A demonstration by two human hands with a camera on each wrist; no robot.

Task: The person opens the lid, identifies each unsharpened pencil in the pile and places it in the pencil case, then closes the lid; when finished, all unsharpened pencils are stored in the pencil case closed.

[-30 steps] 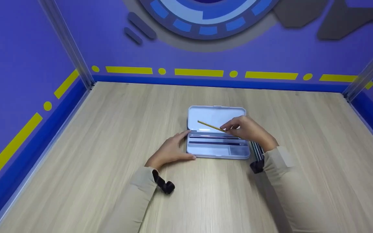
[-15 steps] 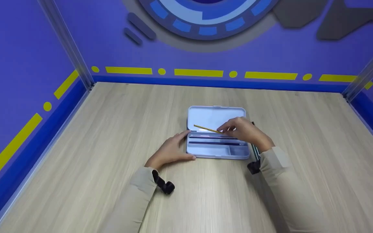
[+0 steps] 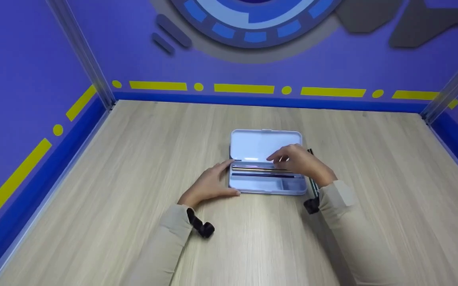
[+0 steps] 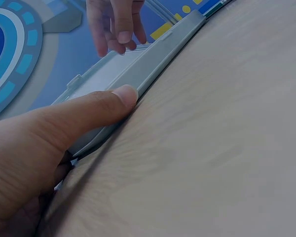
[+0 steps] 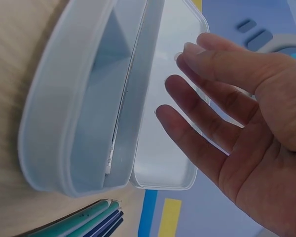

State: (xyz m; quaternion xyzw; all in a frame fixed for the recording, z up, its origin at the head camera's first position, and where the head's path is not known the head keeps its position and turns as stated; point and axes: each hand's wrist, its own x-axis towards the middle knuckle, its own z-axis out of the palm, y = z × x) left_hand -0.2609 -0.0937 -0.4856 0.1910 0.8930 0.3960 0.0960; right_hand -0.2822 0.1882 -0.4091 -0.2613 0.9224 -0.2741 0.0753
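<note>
A white pencil case (image 3: 255, 184) lies on the table with its lid (image 3: 253, 145) folded back. My left hand (image 3: 209, 184) holds the case's left end, thumb along the front wall and fingers at the hinge-side corner. Inside the long compartment lie a yellowish pencil (image 3: 249, 169) and a dark pencil (image 3: 253, 175). My right hand (image 3: 301, 162) hovers over the right part of the case, fingers loosely bent. In the right wrist view its fingertips (image 5: 167, 111) are spread apart with nothing between them.
Several green and blue pencils (image 5: 89, 222) lie on the wooden table (image 3: 133, 151) just right of the case, partly hidden by the right forearm in the head view. Blue-purple panels (image 3: 245, 75) enclose the back and sides.
The yellow pencil, earlier pinched in my right hand over the lid, has been let go and lies in the case. My left hand has stayed put.
</note>
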